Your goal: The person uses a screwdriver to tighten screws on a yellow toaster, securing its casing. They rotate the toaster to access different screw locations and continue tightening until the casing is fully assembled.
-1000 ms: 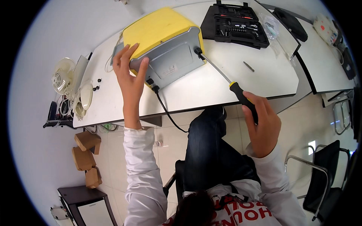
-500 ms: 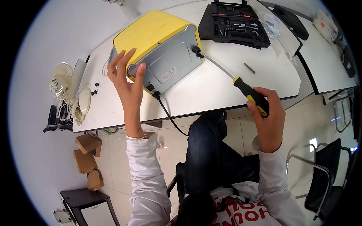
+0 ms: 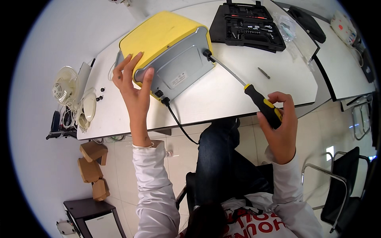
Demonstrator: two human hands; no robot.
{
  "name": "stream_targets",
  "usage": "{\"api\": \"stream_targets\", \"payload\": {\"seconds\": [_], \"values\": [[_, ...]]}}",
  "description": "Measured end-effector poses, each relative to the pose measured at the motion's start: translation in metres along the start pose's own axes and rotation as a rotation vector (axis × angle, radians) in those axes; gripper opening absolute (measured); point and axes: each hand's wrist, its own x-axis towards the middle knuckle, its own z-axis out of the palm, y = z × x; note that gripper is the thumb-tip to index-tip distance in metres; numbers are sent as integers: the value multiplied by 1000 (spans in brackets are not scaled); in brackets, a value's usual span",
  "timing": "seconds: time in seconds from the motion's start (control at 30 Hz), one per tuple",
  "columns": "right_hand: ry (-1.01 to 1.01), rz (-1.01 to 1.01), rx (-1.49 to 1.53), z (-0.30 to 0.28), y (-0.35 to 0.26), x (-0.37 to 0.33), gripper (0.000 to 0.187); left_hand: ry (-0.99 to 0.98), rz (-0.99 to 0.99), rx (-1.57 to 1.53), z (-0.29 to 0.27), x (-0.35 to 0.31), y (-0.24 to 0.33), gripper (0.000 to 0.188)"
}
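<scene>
A boxy appliance with a yellow shell (image 3: 158, 33) and a grey base plate (image 3: 186, 65) lies tipped on the table, its base facing me. My left hand (image 3: 133, 85) steadies its near left corner, thumb on the grey base and fingers on the yellow side. At the base's right corner is a black rubber foot (image 3: 207, 54). The tip of a long screwdriver (image 3: 262, 104) meets that foot; the exact contact is too small to see. My right hand (image 3: 282, 129) holds its black and yellow handle loosely by the end. A black power cord (image 3: 174, 115) leaves the lower corner.
An opened black tool case (image 3: 254, 33) stands at the back, with a clear plastic bag (image 3: 286, 25) beside it. A small dark bit (image 3: 263, 73) lies on the white table (image 3: 238, 107). Several small black parts (image 3: 100, 97) and a white fan (image 3: 65, 85) are at the left.
My right hand has shifted slightly down and left, and the screwdriver's handle has turned in its fingers. The left hand and the appliance stay nearly in place.
</scene>
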Motion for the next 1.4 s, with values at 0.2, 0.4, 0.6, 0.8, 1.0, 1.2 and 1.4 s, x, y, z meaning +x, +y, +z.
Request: {"api": "stream_targets", "payload": {"seconds": [0.2, 0.4, 0.6, 0.8, 1.0, 1.2, 1.4], "values": [[-53, 136, -142, -4, -5, 7, 34, -22, -15, 6, -3, 0, -2, 38], [40, 37, 13, -1, -1, 4, 37, -31, -33, -29, -1, 2, -1, 38], [38, -86, -152, -3, -4, 4, 37, -22, -5, 5, -3, 1, -2, 38], [5, 3, -227, 8, -10, 3, 23, -14, -16, 25, -4, -1, -4, 38], [-3, -36, -101, 6, 4, 5, 61, -19, -7, 5, -3, 2, -5, 38], [29, 2, -103, 2, -3, 10, 43, -27, -15, 6, -5, 0, -7, 38], [-22, 125, -112, 2, 4, 9, 41, -20, -29, -43, -3, 1, -6, 39]]}}
